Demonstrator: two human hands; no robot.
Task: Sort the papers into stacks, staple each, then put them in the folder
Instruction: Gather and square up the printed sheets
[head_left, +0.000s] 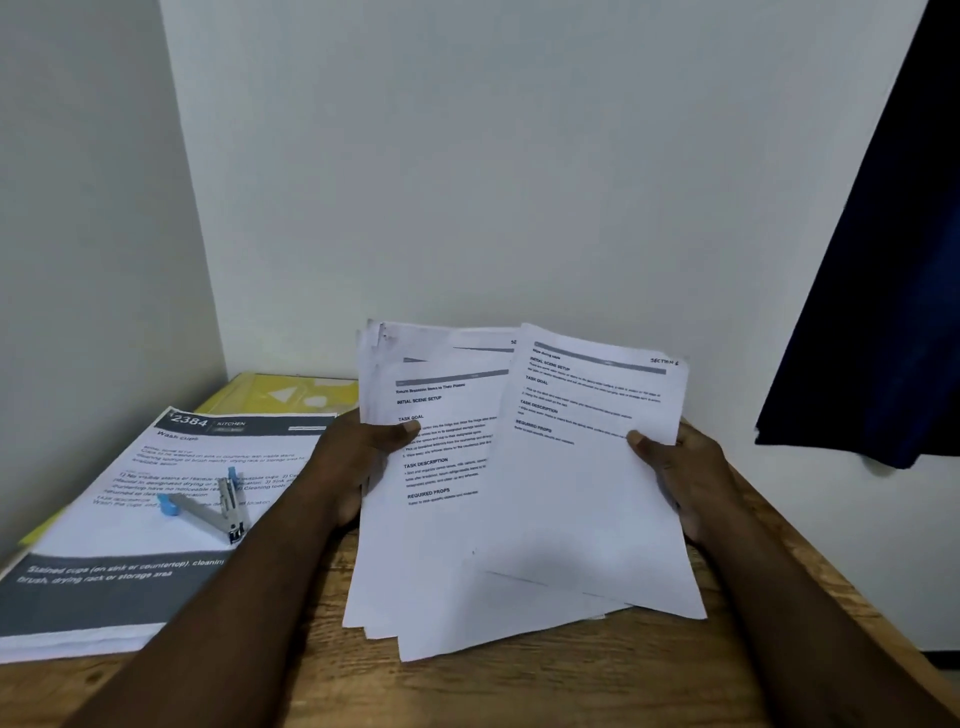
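My left hand (358, 457) grips the left edge of a fanned bundle of loose papers (441, 545), thumb pressed on the printed face. My right hand (685, 478) pinches the right edge of the front sheet (587, 493), thumb on top and fingers behind. The bundle is tilted up toward me; I cannot tell whether its lower edges touch the wooden worktop (519, 686). The sheets look light, limp and slick against each other, so I judge they will slide and droop unless I hold them mid-edge and peel off one at a time. To the left a stapler (208, 506) lies on a printed stack (130, 587), which partly covers the yellow folder (280, 395) by the wall corner
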